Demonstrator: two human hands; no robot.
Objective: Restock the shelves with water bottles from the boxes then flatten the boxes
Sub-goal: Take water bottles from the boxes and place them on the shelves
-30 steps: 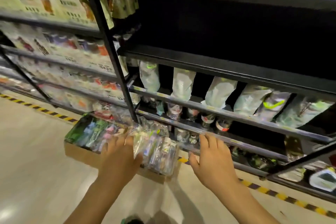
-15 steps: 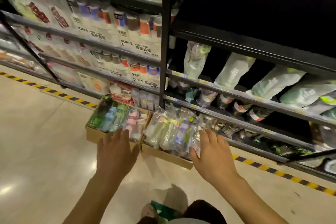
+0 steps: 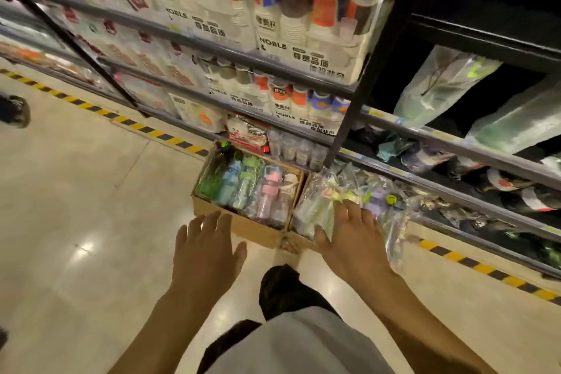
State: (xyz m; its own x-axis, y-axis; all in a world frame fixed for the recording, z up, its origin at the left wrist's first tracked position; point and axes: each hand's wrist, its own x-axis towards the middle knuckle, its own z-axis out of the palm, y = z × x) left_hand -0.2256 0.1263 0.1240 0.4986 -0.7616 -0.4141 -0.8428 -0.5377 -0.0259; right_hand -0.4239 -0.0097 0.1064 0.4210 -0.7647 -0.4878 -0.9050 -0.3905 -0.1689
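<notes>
With my right hand (image 3: 352, 240), fingers spread, now moved from the pack's edge onto the wrapped water bottles (image 3: 318, 206) in the right box (image 3: 302, 240) on the floor, and my left hand (image 3: 206, 249) spread and empty near the left box (image 3: 243, 223), unloading can start.

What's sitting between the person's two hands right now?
In the head view, the near corners of the left box and right box meet between the left hand and right hand.
</notes>
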